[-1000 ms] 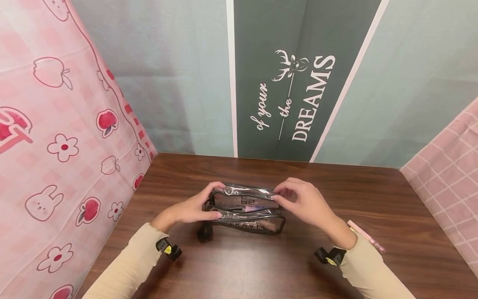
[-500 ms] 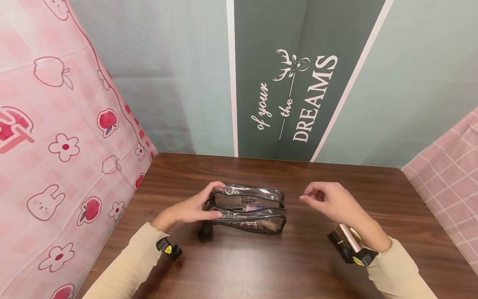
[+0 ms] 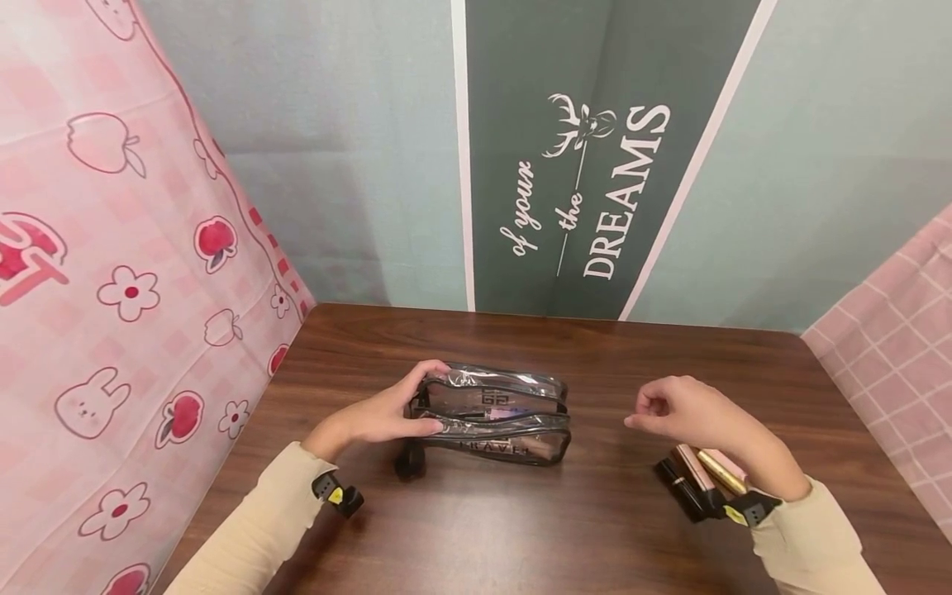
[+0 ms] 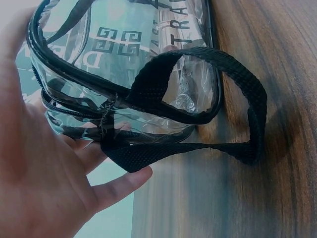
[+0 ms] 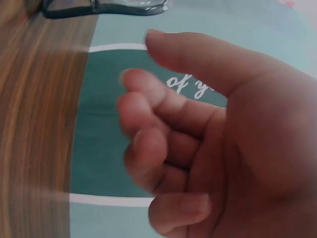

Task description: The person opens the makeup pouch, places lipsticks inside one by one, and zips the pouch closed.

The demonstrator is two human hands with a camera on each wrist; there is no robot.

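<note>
A clear plastic travel pouch (image 3: 487, 450) with black piping stands on the table, its top gaping. Through the plastic, a small pink and blue item (image 3: 506, 413) shows inside. My left hand (image 3: 387, 413) holds the pouch's left end, thumb on the near side and fingers on the far side. In the left wrist view, a black strap loop (image 4: 255, 106) hangs off that end beside the zipper. My right hand (image 3: 687, 409) hovers to the right of the pouch with nothing in it, fingers loosely curled and thumb apart from them, as the right wrist view (image 5: 183, 114) shows.
Beneath my right wrist lie a black tube (image 3: 680, 489), a rose-gold tube (image 3: 695, 469), a gold tube (image 3: 721, 471) and a pink item (image 3: 732, 464). Fabric curtains (image 3: 357, 165) stand behind the wooden table (image 3: 476, 537) and at both sides.
My right hand has let go of the pouch's right end and moved right, away from it. The cosmetic tubes have come into sight. My left hand has stayed on the pouch.
</note>
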